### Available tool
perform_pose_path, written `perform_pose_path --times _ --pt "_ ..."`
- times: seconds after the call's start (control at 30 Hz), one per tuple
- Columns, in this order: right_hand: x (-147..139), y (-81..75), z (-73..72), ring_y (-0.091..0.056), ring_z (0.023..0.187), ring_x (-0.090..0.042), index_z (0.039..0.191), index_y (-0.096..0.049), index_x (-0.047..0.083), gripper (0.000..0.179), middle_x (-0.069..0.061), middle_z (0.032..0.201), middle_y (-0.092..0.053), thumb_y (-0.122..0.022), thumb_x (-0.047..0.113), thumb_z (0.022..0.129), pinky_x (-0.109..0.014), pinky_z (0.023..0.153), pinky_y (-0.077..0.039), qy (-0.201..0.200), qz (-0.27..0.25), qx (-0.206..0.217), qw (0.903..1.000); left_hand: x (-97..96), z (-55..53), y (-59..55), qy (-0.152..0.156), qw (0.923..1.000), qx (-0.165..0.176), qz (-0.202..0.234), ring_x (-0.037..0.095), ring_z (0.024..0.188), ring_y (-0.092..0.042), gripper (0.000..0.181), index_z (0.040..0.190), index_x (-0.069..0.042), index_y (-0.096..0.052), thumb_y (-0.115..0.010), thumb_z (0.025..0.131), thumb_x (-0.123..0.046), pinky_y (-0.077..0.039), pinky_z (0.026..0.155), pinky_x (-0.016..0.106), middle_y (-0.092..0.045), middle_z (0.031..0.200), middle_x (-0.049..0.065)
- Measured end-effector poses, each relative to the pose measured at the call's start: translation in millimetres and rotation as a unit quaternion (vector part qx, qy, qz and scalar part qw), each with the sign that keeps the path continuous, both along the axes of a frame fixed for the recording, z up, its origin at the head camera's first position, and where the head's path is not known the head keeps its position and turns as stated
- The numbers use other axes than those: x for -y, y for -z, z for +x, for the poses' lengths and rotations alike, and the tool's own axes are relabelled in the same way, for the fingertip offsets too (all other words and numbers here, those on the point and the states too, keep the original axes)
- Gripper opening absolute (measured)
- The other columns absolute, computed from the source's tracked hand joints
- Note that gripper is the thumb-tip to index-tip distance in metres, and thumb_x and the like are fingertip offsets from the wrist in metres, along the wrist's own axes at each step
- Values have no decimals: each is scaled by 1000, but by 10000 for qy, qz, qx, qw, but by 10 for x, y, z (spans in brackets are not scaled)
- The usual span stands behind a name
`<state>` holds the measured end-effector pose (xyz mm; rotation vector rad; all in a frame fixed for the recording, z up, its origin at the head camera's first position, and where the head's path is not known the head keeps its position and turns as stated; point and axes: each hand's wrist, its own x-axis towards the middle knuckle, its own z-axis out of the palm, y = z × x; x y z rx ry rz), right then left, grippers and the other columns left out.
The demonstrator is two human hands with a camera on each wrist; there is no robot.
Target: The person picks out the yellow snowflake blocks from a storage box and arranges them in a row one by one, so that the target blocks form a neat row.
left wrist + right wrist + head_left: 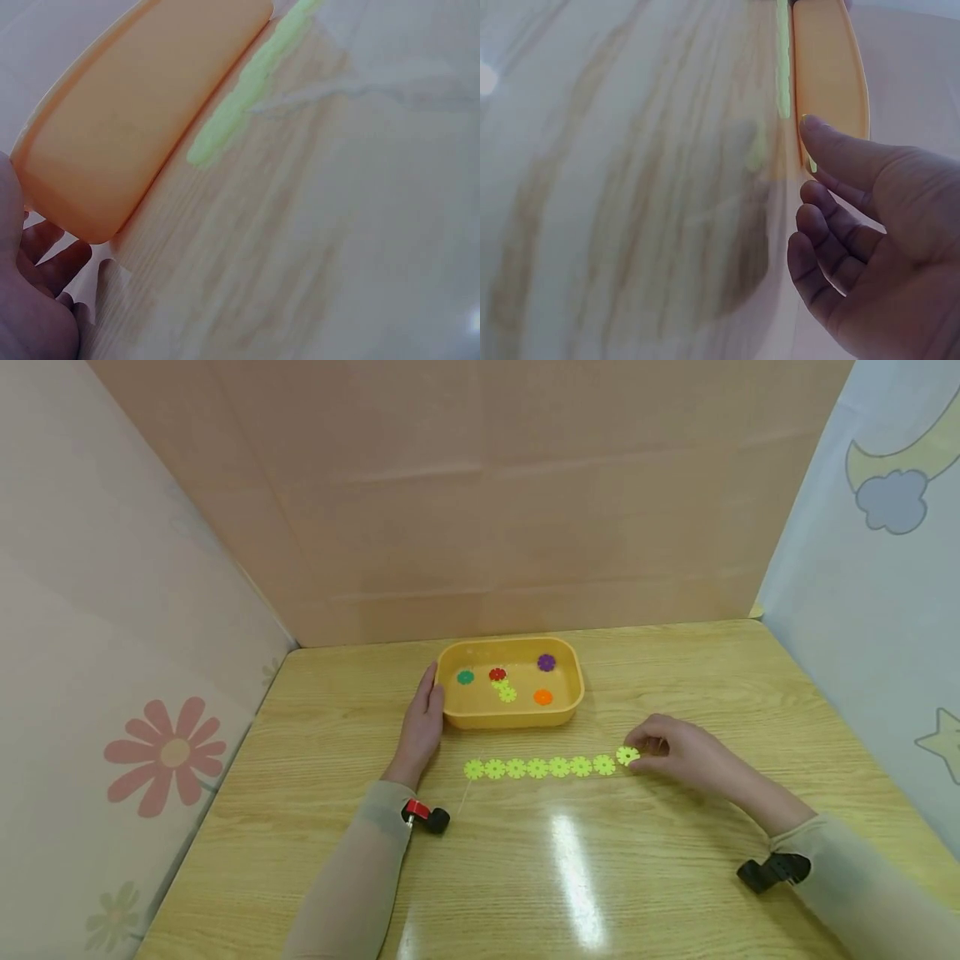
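Note:
My right hand [686,756] pinches a yellow-green flower-shaped plastic disc [627,756] between thumb and forefinger. In the right wrist view a sliver of that disc [813,163] shows by the thumb; the other fingers are loosely bent. The held disc is at the right end of a straight row of several matching discs [537,768] on the table; whether it touches the last one I cannot tell. My left hand [420,727] rests against the left end of a yellow plastic tray [517,720], its fingers along the outer wall.
Inside the tray lie a green disc [466,677], a red disc [497,674], a purple disc [546,662], an orange disc [543,697] and yellow-green discs [507,694]. The wooden table [660,885] meets a back panel [480,568] and decorated side panels.

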<state>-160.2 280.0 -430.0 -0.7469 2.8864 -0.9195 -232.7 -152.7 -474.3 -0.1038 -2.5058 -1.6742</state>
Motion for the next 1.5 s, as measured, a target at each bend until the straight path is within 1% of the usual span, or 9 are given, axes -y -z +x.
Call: perform_pose_path --times 0.23,0.47,0.67,0.97,1.1,1.23,1.37,1.5 --pt "-16 45 7 -64 94 -11 118 -80 13 30 8 106 -69 -92 27 95 -31 80 -57 -72 77 216 9997 0 3 7 -14 10000 -60 -2 20 167 -23 60 178 -22 -25 -34 122 -41 -20 136 45 -27 181 -3" --pt "-15 72 -7 -61 93 -10 119 -81 15 30 10 105 -68 -91 29 95 -30 79 -55 -67 177 220 9996 3 -5 15 30 10000 -75 44 20 167 -22 61 178 -21 -24 -34 122 -41 -20 136 46 -26 181 -4" --pt "-11 76 -14 -61 93 -11 120 -82 15 31 10 106 -69 -91 29 95 -30 79 -54 -87 166 232 9996 2 -7 13 31 9999 -114 42 21 167 -22 60 178 -21 -25 -34 122 -39 -19 136 46 -27 181 -3" --pt "-8 45 -8 -60 93 -10 124 -81 15 34 9 109 -69 -91 31 95 -31 78 -54 -113 200 304 9993 -3 7 -1 6 10000 -41 37 19 167 -21 58 178 -26 -24 -34 122 -39 -19 136 45 -26 181 -4" --pt "11 -19 -28 -61 94 -13 125 -80 13 35 7 107 -69 -91 29 95 -33 79 -54 -57 188 221 9996 -8 12 -9 -3 10000 45 3 17 167 -20 58 178 -30 -23 -34 122 -40 -18 136 43 -25 182 -6" --pt "81 -146 -83 -61 93 -16 126 -80 9 36 3 104 -69 -90 25 96 -34 79 -55 -18 137 32 9999 -9 18 -19 -2 10000 65 9 18 167 -20 58 178 -31 -23 -34 122 -40 -18 136 44 -24 182 -5" --pt "206 -288 -159 -59 91 -16 127 -80 7 36 4 101 -67 -89 23 97 -34 78 -54 -81 41 -316 9995 -8 25 -24 0 10000 61 28 18 167 -20 58 178 -31 -22 -34 122 -40 -19 136 45 -24 182 -6" --pt "363 -404 -231 -59 91 -16 127 -80 8 33 6 99 -65 -88 22 98 -35 79 -54 -100 -90 -595 9981 -12 31 -22 -11 10000 66 37 19 167 -20 59 178 -29 -23 -34 122 -41 -19 136 46 -25 182 -6"
